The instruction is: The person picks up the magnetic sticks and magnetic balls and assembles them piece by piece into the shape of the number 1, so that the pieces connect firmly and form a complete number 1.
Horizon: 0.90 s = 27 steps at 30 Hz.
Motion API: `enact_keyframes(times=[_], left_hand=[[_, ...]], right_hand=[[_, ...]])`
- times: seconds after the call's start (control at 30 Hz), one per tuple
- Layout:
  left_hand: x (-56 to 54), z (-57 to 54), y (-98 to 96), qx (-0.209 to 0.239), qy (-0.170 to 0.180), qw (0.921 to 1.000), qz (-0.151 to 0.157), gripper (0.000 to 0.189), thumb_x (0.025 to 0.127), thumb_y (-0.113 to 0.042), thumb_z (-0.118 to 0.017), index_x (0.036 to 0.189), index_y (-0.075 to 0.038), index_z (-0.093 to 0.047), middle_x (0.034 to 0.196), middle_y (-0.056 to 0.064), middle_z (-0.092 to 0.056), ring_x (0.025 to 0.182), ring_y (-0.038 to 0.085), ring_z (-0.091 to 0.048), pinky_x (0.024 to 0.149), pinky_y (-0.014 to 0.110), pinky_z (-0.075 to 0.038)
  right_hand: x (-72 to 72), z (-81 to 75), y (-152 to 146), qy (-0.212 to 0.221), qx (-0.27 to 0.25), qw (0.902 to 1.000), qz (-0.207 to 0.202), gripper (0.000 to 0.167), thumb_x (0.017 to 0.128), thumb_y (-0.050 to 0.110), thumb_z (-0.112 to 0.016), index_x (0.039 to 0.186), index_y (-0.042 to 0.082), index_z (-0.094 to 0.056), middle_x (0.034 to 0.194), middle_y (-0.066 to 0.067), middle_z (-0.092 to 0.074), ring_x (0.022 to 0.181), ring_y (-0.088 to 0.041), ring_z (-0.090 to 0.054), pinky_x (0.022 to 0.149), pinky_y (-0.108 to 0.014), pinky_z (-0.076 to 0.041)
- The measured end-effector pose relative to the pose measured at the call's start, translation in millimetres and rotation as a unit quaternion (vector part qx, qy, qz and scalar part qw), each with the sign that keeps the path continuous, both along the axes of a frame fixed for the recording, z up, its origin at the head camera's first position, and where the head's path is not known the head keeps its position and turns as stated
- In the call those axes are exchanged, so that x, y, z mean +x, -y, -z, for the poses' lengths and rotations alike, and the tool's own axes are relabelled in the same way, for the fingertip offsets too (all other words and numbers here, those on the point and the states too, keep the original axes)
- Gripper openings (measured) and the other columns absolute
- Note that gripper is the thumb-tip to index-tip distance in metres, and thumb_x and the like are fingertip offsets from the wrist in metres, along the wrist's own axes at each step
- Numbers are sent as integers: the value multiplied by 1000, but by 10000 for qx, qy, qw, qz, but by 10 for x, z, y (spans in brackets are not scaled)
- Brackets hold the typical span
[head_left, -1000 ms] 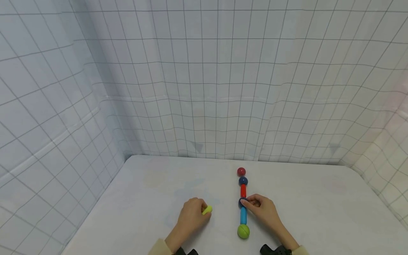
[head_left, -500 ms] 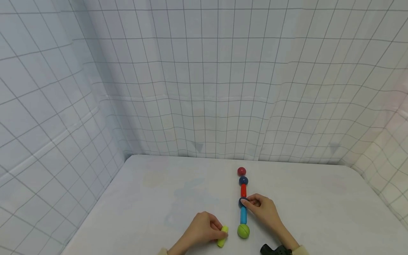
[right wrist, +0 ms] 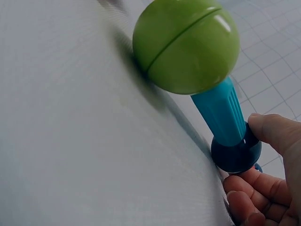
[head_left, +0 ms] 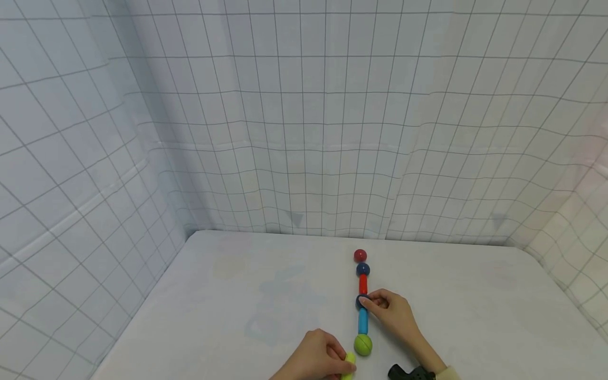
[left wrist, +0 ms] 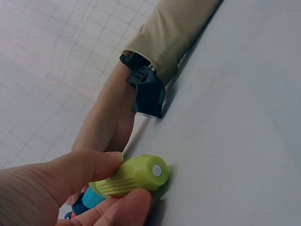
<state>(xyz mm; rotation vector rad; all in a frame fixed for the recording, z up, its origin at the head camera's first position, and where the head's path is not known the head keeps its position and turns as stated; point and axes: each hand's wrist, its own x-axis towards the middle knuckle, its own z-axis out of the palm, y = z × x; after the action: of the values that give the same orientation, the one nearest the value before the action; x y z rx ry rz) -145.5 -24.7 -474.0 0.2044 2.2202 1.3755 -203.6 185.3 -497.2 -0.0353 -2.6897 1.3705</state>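
A line of toy rods and balls lies on the table in the head view. From far to near it runs red ball (head_left: 360,255), dark blue ball (head_left: 363,269), red rod (head_left: 363,284), second dark blue ball (right wrist: 235,157), light blue rod (right wrist: 220,113) and green ball (right wrist: 186,44). My right hand (head_left: 391,315) pinches the second dark blue ball between thumb and fingers. Between its thumb and fingers my left hand (head_left: 319,358) holds a yellow-green rod (left wrist: 134,176), whose end shows a pale round disc. That rod is just left and near of the green ball; contact cannot be told.
The white table (head_left: 214,316) has its far edge before a white curtain with a grid pattern (head_left: 309,132), which also hangs at both sides. A dark wrist device (left wrist: 148,94) sits at the cuff of the right sleeve (left wrist: 176,33).
My left hand has moved right and nearer with the yellow-green rod, which has turned more upright in the head view. My right hand and the line of pieces stay in place.
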Motion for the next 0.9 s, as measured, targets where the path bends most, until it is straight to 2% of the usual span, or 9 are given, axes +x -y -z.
enact_keyframes(times=[0.4,0.63,0.9], left_hand=[[49,-8,-84,48,115,9998,-143,17,73,-22,-83,71,-10,-71,62,-1,-64,58,11,-59,55,25,-47],[74,10,-88,209,-45,9996,-198,17,72,-22,-84,69,-10,-72,61,-1,-64,54,10,-57,51,24,-45],[73,58,-93,452,-41,9988,-199,16,72,-22,-83,70,-10,-73,60,0,-64,52,9,-58,50,24,-46]], right_hand=[[-1,12,0,-3,-28,10000,18,30,81,37,-75,88,8,-70,69,5,-57,64,-11,-50,57,-24,-41],[0,2,17,-23,-98,9999,10,28,81,35,-75,87,9,-70,68,5,-58,63,-11,-51,56,-24,-40],[7,-6,12,-64,-37,10000,29,27,81,35,-75,87,8,-70,68,5,-57,63,-11,-50,56,-24,-40]])
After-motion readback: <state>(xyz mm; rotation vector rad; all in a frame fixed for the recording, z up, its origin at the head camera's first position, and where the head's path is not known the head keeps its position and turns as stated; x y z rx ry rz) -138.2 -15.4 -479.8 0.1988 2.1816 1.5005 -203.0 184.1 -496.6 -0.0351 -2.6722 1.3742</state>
